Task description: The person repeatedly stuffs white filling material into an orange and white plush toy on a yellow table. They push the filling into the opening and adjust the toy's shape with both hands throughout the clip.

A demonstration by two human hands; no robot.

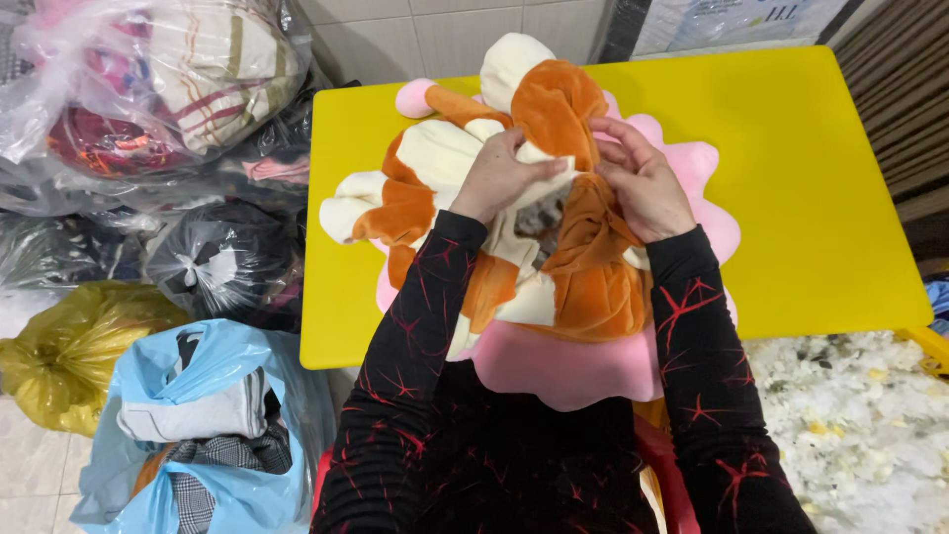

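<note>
Centrally on the surface (811, 188): left hand (499, 178) and right hand (643, 183) both closed, pinching the plush (583, 277); best gripping near the opening, fabric taut.

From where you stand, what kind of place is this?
Probably a small home workshop where soft toys get stuffed or mended. Both hands, left hand and right hand, work on an orange and cream plush toy on a yellow table, with loose white stuffing and bags of cloth beside it.
</note>
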